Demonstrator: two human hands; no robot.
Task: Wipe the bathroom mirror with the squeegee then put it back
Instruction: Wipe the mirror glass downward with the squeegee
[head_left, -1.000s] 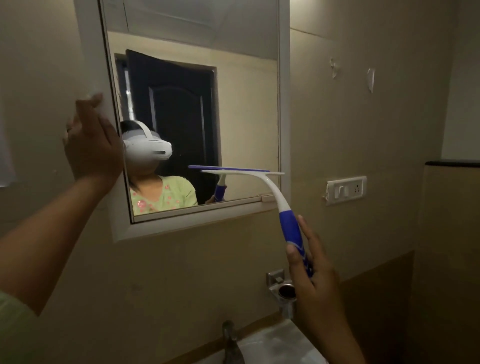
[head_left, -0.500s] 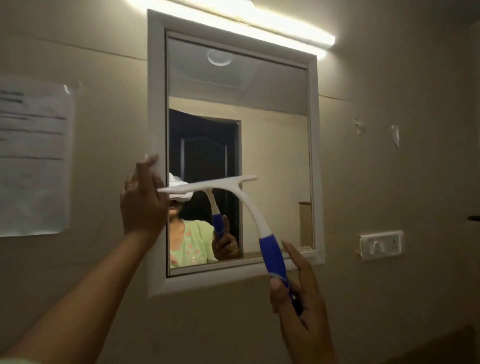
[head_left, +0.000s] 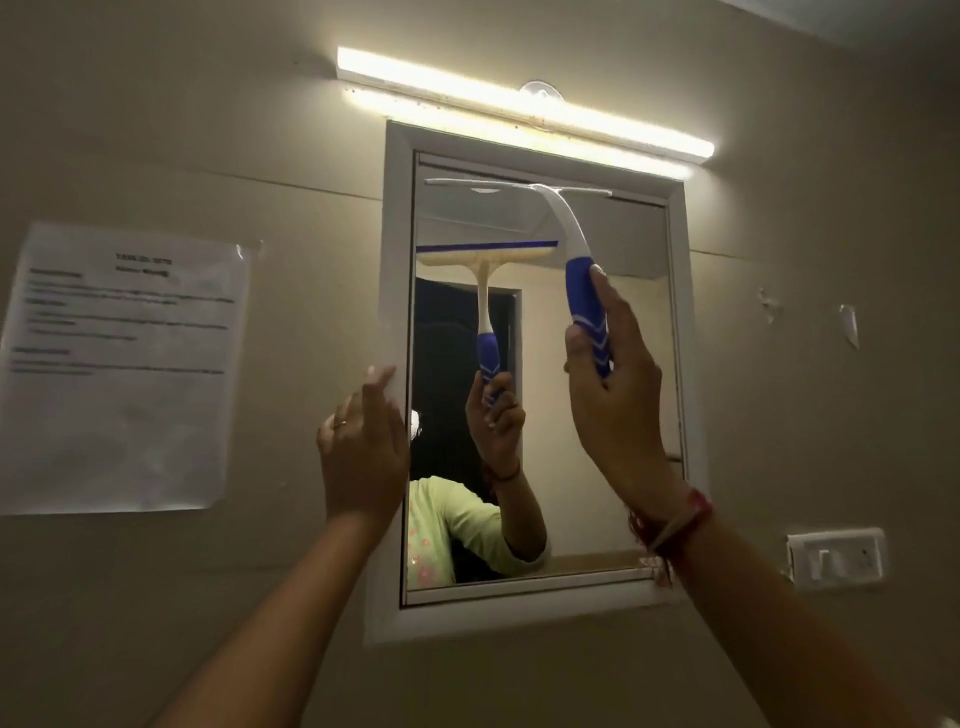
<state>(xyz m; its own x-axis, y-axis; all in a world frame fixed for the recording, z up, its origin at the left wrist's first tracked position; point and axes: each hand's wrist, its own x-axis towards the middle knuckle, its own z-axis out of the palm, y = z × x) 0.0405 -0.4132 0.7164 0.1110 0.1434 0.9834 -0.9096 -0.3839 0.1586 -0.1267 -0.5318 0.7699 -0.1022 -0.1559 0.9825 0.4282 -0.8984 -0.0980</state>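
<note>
A white-framed mirror (head_left: 587, 493) hangs on the beige wall. My right hand (head_left: 613, 395) grips the blue handle of a white squeegee (head_left: 563, 218). Its blade lies level against the glass at the mirror's top edge, across the left and middle of the pane. My left hand (head_left: 363, 452) rests flat on the mirror's left frame, about halfway up, holding nothing. The glass reflects the squeegee, my raised arm and a green sleeve.
A lit tube light (head_left: 524, 111) runs just above the mirror frame. A printed paper sheet (head_left: 119, 369) is taped to the wall on the left. A white switch plate (head_left: 836, 558) sits at the lower right. Small hooks (head_left: 848, 325) stick out on the right wall.
My right hand has lifted the squeegee from the lower part of the mirror to its top edge. My view has tilted upward. The left hand stays on the left frame.
</note>
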